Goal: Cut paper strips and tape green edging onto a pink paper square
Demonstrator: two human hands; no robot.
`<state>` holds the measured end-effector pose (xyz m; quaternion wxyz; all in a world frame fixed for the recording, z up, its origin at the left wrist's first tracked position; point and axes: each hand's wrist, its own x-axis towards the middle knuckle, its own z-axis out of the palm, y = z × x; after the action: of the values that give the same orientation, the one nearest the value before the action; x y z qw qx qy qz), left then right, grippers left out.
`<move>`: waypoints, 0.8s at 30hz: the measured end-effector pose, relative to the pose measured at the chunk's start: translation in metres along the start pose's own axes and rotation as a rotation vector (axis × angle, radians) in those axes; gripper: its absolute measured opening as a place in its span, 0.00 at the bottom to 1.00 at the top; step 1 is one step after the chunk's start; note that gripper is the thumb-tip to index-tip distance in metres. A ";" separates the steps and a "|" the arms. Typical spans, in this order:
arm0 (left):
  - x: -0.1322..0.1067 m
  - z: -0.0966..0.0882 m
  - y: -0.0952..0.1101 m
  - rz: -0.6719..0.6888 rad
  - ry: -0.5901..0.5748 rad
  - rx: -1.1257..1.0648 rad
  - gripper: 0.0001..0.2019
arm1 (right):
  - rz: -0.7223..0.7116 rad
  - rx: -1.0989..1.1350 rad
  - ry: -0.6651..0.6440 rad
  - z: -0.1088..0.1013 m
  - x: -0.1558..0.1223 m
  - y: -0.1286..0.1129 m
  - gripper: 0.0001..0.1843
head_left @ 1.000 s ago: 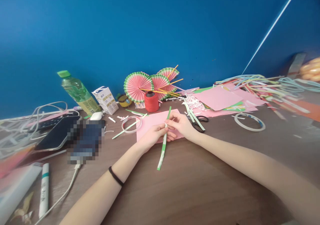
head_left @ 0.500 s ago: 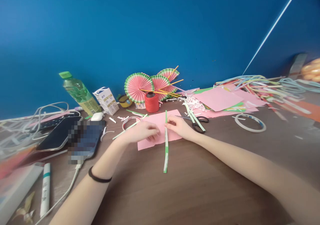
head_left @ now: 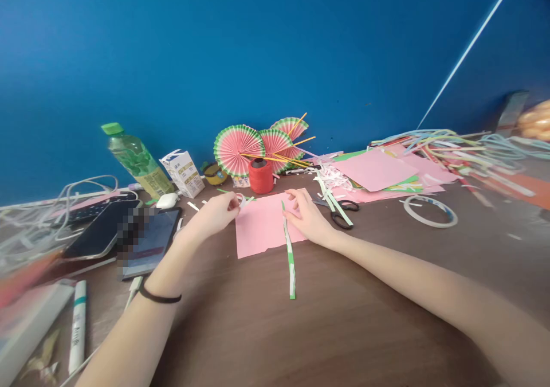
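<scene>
While the head view looks down on a brown wood-grain table [head_left: 344,329], the right hand [head_left: 307,218] pins a long thin green-and-white paper strip [head_left: 289,249] with its fingertips pressed together on the strip's far end. That strip lies flat, crossing the near right corner of a matte pink paper sheet [head_left: 262,226] and running onto bare wood toward the table's near edge. The left hand [head_left: 215,214] sits at the sheet's far left corner, thumb and forefinger pinched on a small white ring of tape [head_left: 241,202]; how much of the roll shows cannot be told. A black hair band [head_left: 157,298] circles the left wrist.

Just right of the right hand lie black-handled scissors [head_left: 344,214] with loose green strips across them. Behind the sheet stands a red spool of thread [head_left: 260,176], and behind that pleated round paper fans [head_left: 239,149], pink with green rims, with thin yellow sticks. Toward the far left edge lean a clear plastic bottle [head_left: 135,160] with a green cap and a small white carton [head_left: 183,172]. Near the left edge are a dark phone [head_left: 101,229], tangled white cables [head_left: 64,195] and a white marker [head_left: 76,327]. On the right side lie a flat tape ring [head_left: 429,210], stacked pink sheets [head_left: 378,169] and a heap of pastel strips [head_left: 464,146].
</scene>
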<state>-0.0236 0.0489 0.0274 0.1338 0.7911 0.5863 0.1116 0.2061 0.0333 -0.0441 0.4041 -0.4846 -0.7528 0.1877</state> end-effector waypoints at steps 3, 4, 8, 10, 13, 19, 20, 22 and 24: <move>-0.002 -0.004 0.010 0.020 0.095 -0.151 0.08 | -0.160 0.000 0.081 -0.002 -0.003 -0.002 0.18; -0.002 -0.004 0.014 0.057 0.093 -0.227 0.09 | -0.221 -0.004 0.098 -0.003 -0.004 -0.003 0.19; -0.005 -0.001 0.030 0.190 -0.035 -0.547 0.08 | -0.426 -0.015 0.085 -0.005 -0.008 -0.007 0.24; -0.006 0.002 0.036 0.224 -0.119 -0.649 0.07 | -0.469 -0.014 0.066 -0.005 -0.009 -0.010 0.26; -0.007 0.006 0.041 0.263 -0.224 -0.728 0.07 | -0.437 0.039 0.068 -0.005 -0.009 -0.012 0.28; -0.007 0.008 0.039 0.292 -0.311 -0.738 0.07 | -0.250 0.281 0.131 -0.002 -0.005 -0.007 0.27; -0.007 0.008 0.039 0.300 -0.316 -0.722 0.07 | -0.226 0.309 0.130 -0.002 -0.004 -0.006 0.26; -0.007 0.009 0.038 0.315 -0.341 -0.678 0.06 | -0.192 0.348 0.119 -0.002 -0.003 -0.003 0.24; -0.006 0.010 0.038 0.325 -0.363 -0.637 0.06 | -0.180 0.352 0.097 -0.003 -0.002 -0.002 0.20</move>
<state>0.0118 0.0316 0.0306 0.4543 0.7995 0.3562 0.1660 0.2082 0.0303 -0.0421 0.5334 -0.3457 -0.7283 0.2561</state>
